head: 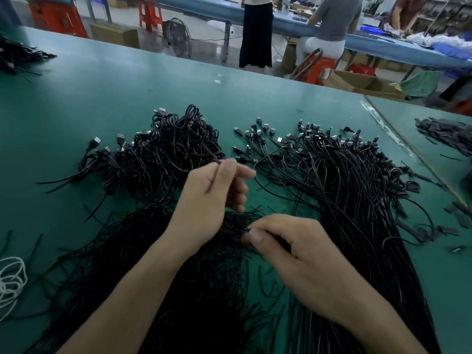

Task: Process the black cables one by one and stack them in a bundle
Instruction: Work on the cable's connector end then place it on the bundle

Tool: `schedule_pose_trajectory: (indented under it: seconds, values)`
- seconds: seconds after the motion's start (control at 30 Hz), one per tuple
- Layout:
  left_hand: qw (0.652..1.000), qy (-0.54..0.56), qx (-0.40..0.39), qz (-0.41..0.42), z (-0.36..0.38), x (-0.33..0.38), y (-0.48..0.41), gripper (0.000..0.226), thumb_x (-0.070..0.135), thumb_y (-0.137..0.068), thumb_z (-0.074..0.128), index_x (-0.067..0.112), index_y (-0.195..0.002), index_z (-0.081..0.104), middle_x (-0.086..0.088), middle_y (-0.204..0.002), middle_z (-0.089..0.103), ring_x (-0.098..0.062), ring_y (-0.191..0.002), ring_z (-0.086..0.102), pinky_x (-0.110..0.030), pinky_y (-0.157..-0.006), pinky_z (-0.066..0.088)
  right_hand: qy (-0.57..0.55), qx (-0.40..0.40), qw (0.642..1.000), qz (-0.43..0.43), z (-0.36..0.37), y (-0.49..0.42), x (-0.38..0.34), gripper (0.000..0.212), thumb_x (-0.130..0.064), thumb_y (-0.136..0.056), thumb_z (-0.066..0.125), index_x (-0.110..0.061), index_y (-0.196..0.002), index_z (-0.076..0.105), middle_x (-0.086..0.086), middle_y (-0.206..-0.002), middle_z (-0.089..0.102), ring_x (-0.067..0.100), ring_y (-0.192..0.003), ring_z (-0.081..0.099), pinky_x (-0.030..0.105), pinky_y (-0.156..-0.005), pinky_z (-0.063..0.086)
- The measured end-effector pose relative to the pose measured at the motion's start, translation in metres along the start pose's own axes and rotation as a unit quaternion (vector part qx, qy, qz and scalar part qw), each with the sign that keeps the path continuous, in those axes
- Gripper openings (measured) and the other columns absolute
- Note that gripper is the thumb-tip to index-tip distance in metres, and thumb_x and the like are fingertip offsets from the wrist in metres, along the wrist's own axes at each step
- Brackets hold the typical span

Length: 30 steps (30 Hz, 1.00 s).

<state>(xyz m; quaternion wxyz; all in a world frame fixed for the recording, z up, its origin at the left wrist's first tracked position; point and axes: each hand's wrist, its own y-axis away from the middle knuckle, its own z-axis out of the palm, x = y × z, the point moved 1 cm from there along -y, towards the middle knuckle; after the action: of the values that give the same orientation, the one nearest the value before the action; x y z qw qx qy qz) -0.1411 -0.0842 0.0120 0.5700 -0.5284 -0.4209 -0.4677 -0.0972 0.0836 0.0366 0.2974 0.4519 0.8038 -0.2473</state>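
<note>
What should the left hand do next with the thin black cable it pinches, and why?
Probably lay it on the coiled black cable heap just beyond: the left hand holds the thin black cable raised beside that heap, while the right hand pinches short black strands.

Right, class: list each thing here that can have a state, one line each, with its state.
Left hand, raised, pinching one cable.
Right hand, low, pinching strands.
Left heap, tangled and coiled.
Right cables, laid straight, plugs far.
White cord, loosely coiled.
</note>
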Motion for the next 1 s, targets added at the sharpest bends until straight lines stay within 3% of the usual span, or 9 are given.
schedule_pose_trajectory:
  seconds: [0.2,0.37,0.47,0.57,0.63,0.73,0.8,0.9,1.0]
  values:
    - [0.967,-0.143,-0.188,-0.099,0.016,0.009,0.013,0.054,0.040,-0.105,0.040,0.021,-0.059,0.062,0.006,-0.041,0.049,-0.007,-0.034,0.043,-0.016,-0.040,0.034,-0.009,0.125,0.992,-0.015,-0.029,-0.010,0.001,0.016,-0.042,-0.087,0.068,-0.029,-0.079,0.073,-0.011,-0.078,0.068,0.006,-0.071,0.062,0.015,-0.062,0.046]
    - [0.937,0.106,-0.256,-0.215,0.011,0.028,0.018,0.055,0.054,-0.096,0.042,0.021,-0.052,0.042,0.007,-0.046,0.022,-0.005,-0.034,0.019,-0.015,-0.034,0.017,-0.155,0.147,0.977,0.019,-0.015,-0.019,0.009,0.036,-0.053,-0.081,0.064,-0.018,-0.074,0.069,0.011,-0.058,0.054,0.026,-0.053,0.040,0.041,-0.049,0.034]
    - [0.879,0.289,-0.287,-0.249,0.003,0.033,0.015,0.049,0.046,-0.095,0.048,0.022,-0.052,0.042,0.008,-0.047,0.020,-0.003,-0.035,0.016,-0.014,-0.032,0.016,-0.172,0.105,0.979,0.037,0.004,-0.016,0.006,0.036,-0.054,-0.093,0.047,-0.034,-0.066,0.061,-0.008,-0.055,0.041,0.013,-0.052,0.032,0.038,-0.046,0.027]
    - [0.850,0.445,-0.200,-0.198,0.006,0.031,0.006,0.045,0.039,-0.097,0.047,0.017,-0.060,0.059,0.008,-0.048,0.037,-0.002,-0.037,0.029,-0.013,-0.033,0.027,-0.109,0.020,0.992,0.053,0.013,-0.011,0.001,0.032,-0.046,-0.097,0.042,-0.042,-0.069,0.058,-0.008,-0.056,0.045,0.008,-0.049,0.034,0.033,-0.044,0.030]
    - [0.902,0.399,-0.092,-0.139,0.011,0.022,0.002,0.045,0.040,-0.095,0.046,0.015,-0.068,0.073,0.003,-0.056,0.056,-0.006,-0.046,0.054,-0.014,-0.042,0.044,-0.075,-0.030,0.995,0.059,0.011,-0.006,0.001,0.030,-0.035,-0.102,0.045,-0.028,-0.074,0.054,-0.005,-0.059,0.048,0.006,-0.047,0.034,0.023,-0.042,0.028]
    - [0.988,0.153,-0.014,0.003,0.014,0.003,0.003,0.039,0.038,-0.096,0.045,0.014,-0.098,0.076,-0.004,-0.088,0.076,-0.016,-0.086,0.073,-0.023,-0.074,0.058,0.006,-0.053,0.997,0.056,0.000,-0.002,-0.002,0.027,-0.036,-0.100,0.046,-0.023,-0.078,0.054,-0.008,-0.063,0.053,0.007,-0.047,0.040,0.023,-0.045,0.033]
    - [0.995,-0.050,-0.009,0.083,0.013,-0.004,0.006,0.032,0.036,-0.099,0.043,0.022,-0.106,0.071,0.003,-0.096,0.076,-0.009,-0.094,0.072,-0.024,-0.083,0.056,0.055,-0.047,0.997,0.034,-0.009,-0.003,-0.006,0.027,-0.045,-0.096,0.047,-0.026,-0.081,0.057,-0.012,-0.068,0.057,0.004,-0.054,0.049,0.025,-0.052,0.041]
    - [0.984,-0.144,-0.102,0.032,0.016,-0.004,0.009,0.044,0.045,-0.101,0.039,0.025,-0.077,0.071,0.005,-0.065,0.068,-0.008,-0.060,0.064,-0.021,-0.058,0.050,0.042,0.044,0.998,0.004,-0.023,-0.009,-0.006,0.026,-0.055,-0.087,0.055,-0.032,-0.087,0.068,-0.017,-0.084,0.068,0.001,-0.080,0.065,0.028,-0.071,0.054]
    - [0.973,-0.065,-0.183,-0.121,0.018,0.006,0.015,0.065,0.052,-0.102,0.034,0.018,-0.055,0.065,0.004,-0.040,0.048,-0.010,-0.034,0.043,-0.016,-0.040,0.035,-0.040,0.125,0.991,-0.023,-0.029,-0.018,0.002,0.012,-0.040,-0.084,0.073,-0.028,-0.081,0.072,-0.005,-0.074,0.070,0.011,-0.066,0.063,0.028,-0.063,0.052]
